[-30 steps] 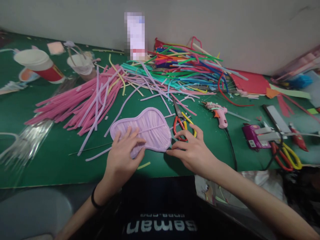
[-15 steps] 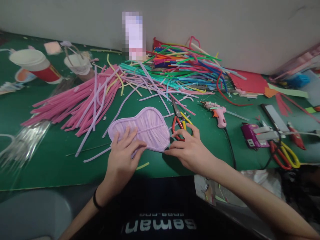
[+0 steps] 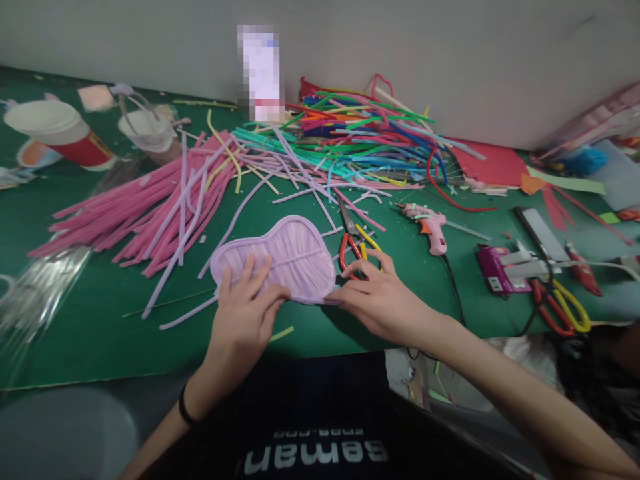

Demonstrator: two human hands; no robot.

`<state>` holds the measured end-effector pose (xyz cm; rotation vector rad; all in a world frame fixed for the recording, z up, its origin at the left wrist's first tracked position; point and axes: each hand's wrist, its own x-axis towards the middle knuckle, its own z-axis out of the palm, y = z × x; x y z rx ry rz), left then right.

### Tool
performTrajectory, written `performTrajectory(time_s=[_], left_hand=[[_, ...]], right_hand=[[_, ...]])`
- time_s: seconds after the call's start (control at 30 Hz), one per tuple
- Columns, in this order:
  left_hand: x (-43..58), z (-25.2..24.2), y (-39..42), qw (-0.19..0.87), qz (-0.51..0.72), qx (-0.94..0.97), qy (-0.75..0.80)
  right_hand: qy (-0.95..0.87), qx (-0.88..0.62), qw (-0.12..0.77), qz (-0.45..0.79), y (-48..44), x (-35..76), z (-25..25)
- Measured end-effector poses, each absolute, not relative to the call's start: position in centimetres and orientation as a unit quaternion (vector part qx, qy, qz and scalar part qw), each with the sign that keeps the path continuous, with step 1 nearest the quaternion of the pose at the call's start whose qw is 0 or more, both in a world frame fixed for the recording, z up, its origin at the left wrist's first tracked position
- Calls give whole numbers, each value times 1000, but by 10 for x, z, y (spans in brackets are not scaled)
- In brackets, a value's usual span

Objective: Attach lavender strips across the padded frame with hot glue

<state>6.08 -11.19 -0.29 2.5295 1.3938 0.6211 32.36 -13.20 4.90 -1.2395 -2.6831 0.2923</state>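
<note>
A lilac shoe-sole-shaped piece (image 3: 300, 257) lies on the green table, with striped fuzzy strips inside a raised pipe-cleaner rim. My left hand (image 3: 245, 307) rests over its near left part, some fingers spread on top, thumb and forefinger closed together at the near rim. At the near right corner, the fingertips of my right hand (image 3: 367, 290) pinch the rim. Scissors (image 3: 353, 230) with red and yellow handles lie just beyond my right hand, partly covered by it. A lilac pipe cleaner (image 3: 187, 313) sticks out at lower left of the piece.
Pink pipe cleaners (image 3: 120, 213) lie at left, with a mixed-colour heap (image 3: 360, 133) at the back. To the right are a pink glue gun (image 3: 433, 230), a purple power adapter (image 3: 495, 270) and more scissors (image 3: 560, 310). A paper cup (image 3: 60, 133) stands back left.
The view has shifted slightly, so most things sit a little further left. My right fingertips have drawn closer together at the rim; the lilac piece stays in place on the table.
</note>
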Motion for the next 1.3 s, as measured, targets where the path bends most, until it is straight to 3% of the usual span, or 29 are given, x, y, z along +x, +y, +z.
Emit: performTrajectory(time_s=[0.57,0.9,1.17,1.3], left_hand=[[62,-2,-111,90,189,859,467],[64,-1,-110,106,160,863,468],[63,-3,-111,119,172,854,476],[63,-4,-112,119,178,851,479]], right_hand=[[-924,-368,49,87,-107,323,59],[-916,-347,46,197,-92,321,59],[-834,-425,189,298,-96,327,51],[-648,-522,364,418,-114,315,33]])
